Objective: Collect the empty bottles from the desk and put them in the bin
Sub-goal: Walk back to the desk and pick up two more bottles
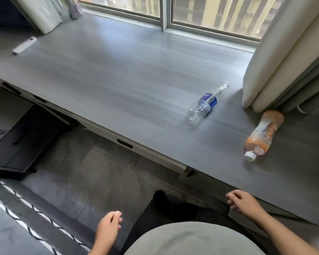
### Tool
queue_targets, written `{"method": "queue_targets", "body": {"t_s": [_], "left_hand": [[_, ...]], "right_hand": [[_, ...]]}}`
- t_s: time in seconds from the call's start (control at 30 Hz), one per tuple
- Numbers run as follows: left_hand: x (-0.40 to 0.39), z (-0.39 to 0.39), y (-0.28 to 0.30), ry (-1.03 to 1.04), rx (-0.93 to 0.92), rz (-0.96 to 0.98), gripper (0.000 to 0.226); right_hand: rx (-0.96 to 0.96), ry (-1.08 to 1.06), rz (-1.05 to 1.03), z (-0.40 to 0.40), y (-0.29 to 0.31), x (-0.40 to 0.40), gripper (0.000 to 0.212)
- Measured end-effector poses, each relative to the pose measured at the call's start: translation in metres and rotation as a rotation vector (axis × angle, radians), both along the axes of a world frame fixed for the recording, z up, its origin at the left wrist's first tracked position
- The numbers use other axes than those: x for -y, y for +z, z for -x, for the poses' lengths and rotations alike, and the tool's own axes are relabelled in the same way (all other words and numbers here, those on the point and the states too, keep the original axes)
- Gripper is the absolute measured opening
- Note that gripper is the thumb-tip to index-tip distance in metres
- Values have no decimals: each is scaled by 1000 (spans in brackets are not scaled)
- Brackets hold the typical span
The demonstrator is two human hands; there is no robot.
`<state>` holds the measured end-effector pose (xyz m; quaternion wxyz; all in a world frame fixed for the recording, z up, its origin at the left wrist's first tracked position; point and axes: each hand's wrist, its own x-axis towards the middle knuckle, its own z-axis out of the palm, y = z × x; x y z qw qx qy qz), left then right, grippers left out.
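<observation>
Two empty bottles lie on their sides on the grey desk (129, 74). A clear bottle (205, 104) with a blue label rests right of the middle, its cap pointing toward the window. An orange-tinted bottle (263, 134) with a white cap lies further right, near the curtain, cap toward me. My left hand (109, 227) hangs low over the floor, fingers loosely curled, holding nothing. My right hand (244, 203) hovers at the desk's front edge, fingers loosely bent and empty, well short of both bottles. No bin is in view.
A white remote (24, 45) lies at the desk's far left. Cream curtains (284, 57) hang onto the desk at the right, touching the orange bottle's base. A dark chair or case (26, 142) stands on the floor at left, beside a patterned rug (17, 218). The window runs behind the desk.
</observation>
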<state>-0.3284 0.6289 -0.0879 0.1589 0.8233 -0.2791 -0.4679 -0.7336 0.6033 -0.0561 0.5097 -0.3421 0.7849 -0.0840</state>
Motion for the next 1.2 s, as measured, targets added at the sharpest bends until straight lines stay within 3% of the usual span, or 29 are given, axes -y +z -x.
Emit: {"method": "queue_targets", "body": {"t_s": [0.23, 0.4, 0.5, 0.8, 1.07, 1.2], "left_hand": [[146, 46, 58, -419, -9, 189, 23], [219, 124, 75, -694, 45, 298, 19], [250, 176, 79, -752, 102, 378, 21], [300, 286, 84, -882, 218, 513, 59], [332, 316, 67, -1015, 378, 357, 73], [334, 312, 58, -1023, 380, 299, 71]], "right_hand": [[50, -219, 175, -7, 19, 25, 19], [-40, -309, 319, 22, 32, 62, 21], [-169, -247, 361, 47, 43, 87, 11], [-447, 31, 410, 113, 71, 136, 29], [-594, 347, 184, 132, 59, 161, 51], [-494, 216, 116, 131, 52, 167, 46]]}}
